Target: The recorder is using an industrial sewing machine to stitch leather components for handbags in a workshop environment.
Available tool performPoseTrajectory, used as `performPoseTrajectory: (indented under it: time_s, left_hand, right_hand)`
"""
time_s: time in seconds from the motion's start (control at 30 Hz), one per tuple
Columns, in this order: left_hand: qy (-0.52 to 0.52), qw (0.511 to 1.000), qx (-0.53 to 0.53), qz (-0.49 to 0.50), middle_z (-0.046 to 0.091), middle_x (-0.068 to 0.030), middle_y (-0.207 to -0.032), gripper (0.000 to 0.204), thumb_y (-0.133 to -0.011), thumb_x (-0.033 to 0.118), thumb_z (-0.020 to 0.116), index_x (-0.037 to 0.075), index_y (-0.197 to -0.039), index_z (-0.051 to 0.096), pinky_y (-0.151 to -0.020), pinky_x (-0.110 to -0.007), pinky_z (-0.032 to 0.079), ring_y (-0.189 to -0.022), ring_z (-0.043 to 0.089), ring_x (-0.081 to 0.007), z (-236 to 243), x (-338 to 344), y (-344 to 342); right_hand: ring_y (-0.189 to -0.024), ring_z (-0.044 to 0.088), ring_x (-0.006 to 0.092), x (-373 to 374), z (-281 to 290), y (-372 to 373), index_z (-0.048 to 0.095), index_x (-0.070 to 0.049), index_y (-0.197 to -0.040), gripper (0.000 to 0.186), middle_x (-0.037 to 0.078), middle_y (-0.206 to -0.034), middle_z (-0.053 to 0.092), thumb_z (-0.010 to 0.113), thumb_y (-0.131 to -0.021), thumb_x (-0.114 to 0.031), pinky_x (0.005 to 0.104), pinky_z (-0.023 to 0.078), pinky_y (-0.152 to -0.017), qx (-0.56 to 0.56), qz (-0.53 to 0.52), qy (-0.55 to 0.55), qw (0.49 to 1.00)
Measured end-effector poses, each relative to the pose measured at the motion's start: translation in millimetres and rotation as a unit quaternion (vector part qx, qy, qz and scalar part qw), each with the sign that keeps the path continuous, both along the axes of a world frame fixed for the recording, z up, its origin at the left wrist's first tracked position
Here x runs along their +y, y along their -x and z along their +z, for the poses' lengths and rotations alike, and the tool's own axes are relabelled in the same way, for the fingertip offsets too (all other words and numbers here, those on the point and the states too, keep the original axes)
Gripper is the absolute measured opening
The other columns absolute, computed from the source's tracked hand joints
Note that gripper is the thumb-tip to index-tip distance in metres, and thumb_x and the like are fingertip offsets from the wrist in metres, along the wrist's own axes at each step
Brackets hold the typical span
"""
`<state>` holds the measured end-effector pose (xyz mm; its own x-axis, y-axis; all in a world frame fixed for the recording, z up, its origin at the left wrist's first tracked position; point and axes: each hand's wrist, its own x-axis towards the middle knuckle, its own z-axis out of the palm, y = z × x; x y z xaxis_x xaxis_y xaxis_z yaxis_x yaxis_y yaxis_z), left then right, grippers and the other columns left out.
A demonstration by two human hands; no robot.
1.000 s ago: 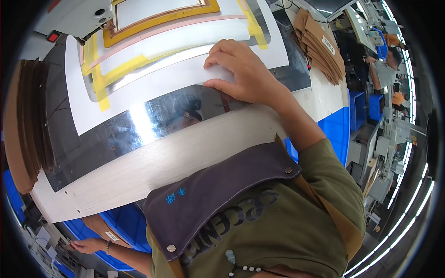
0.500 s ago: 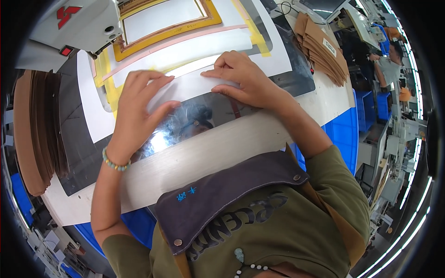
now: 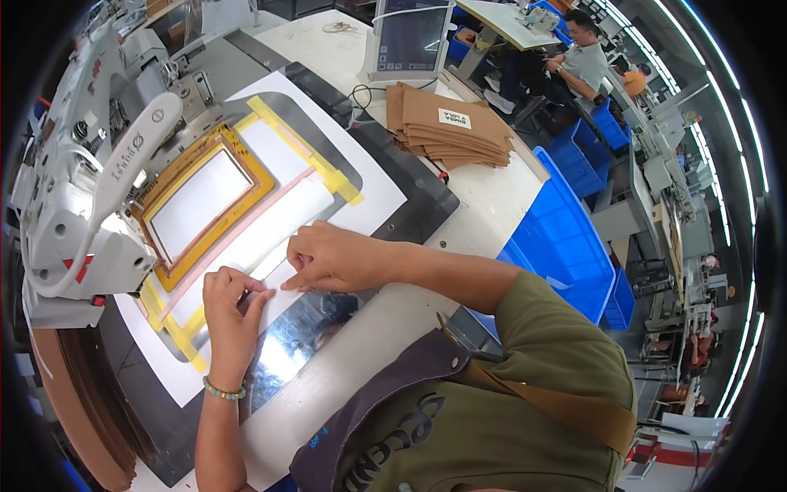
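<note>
Both of my hands meet at the near edge of a thin white sheet (image 3: 283, 232) that lies on a larger white panel (image 3: 377, 193). My left hand (image 3: 229, 316) is closed, with thumb and forefinger pinched together at that edge. Just beside it, my right hand (image 3: 326, 258) pinches the same edge, its other fingers curled in. A pink strip (image 3: 238, 243) runs along the sheet's far side, and yellow tape (image 3: 348, 193) crosses the panel's ends. Beyond the strip lies a yellow rectangular frame (image 3: 262, 184). A shiny metal plate (image 3: 283, 357) shows under my wrists.
A white sewing machine (image 3: 61, 225) stands at the left. Brown pieces are stacked at the table's far right (image 3: 410, 107) and at the lower left (image 3: 70, 385). A screen (image 3: 410, 41) stands at the back. Right of the table is a blue bin (image 3: 566, 254); a person (image 3: 586, 61) sits farther off.
My view has swung toward the right, so more of the machine and room shows. My hands have drawn close together, and their fingers have gone from spread to pinched.
</note>
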<state>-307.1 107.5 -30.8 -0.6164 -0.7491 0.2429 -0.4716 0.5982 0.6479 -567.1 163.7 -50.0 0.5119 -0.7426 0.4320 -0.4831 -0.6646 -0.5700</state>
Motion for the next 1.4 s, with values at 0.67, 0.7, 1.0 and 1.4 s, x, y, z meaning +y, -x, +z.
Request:
performPoseTrajectory:
  time_s: [0.67, 0.7, 1.0, 1.4]
  left_hand:
    - [0.172, 0.985, -0.009, -0.03, 0.059, -0.0062, -0.089, 0.019, -0.081, 0.01, 0.081, 0.006, -0.096, 0.07, -0.085, -0.04, 0.045, -0.092, 0.057, -0.027, -1, 8, 3]
    - [0.277, 0.958, -0.019, -0.064, 0.06, -0.0058, -0.089, 0.015, -0.082, 0.007, 0.078, 0.006, -0.096, 0.07, -0.083, -0.041, 0.046, -0.091, 0.059, -0.0261, 4, 10, 3]
    - [0.312, 0.944, -0.056, -0.09, 0.065, -0.0077, -0.096, 0.027, -0.081, 0.01, 0.081, 0.003, -0.105, 0.073, -0.075, -0.039, 0.051, -0.09, 0.065, -0.0275, 32, 20, -21]
    - [0.278, 0.932, -0.196, 0.121, 0.072, -0.015, -0.119, 0.025, -0.094, 0.017, 0.077, 0.002, -0.113, 0.073, -0.096, -0.044, 0.055, -0.113, 0.066, -0.0367, 11, -43, -111]
  right_hand:
    - [-0.111, 0.06, 0.0311, 0, 9, -8, 0.07, -0.009, -0.134, 0.036, 0.013, -0.116, 0.064, 0.067, -0.104, -0.028, 0.0411, 0.046, -0.1, 0.022, -0.07, -0.098, 0.992]
    - [-0.111, 0.06, 0.0311, -1, 13, -9, 0.07, -0.009, -0.134, 0.036, 0.013, -0.116, 0.064, 0.067, -0.104, -0.028, 0.0411, 0.046, -0.1, 0.021, -0.068, -0.098, 0.993]
    - [-0.088, 0.074, 0.0132, -16, 51, -19, 0.074, 0.001, -0.113, 0.024, 0.011, -0.101, 0.079, 0.072, -0.098, -0.019, 0.0298, 0.059, -0.086, -0.123, -0.02, -0.414, 0.902]
    - [-0.087, 0.069, 0.013, -189, 83, -27, 0.077, -0.001, -0.108, 0.02, 0.004, -0.094, 0.078, 0.07, -0.099, -0.018, 0.0286, 0.055, -0.079, -0.002, -0.005, -0.186, 0.983]
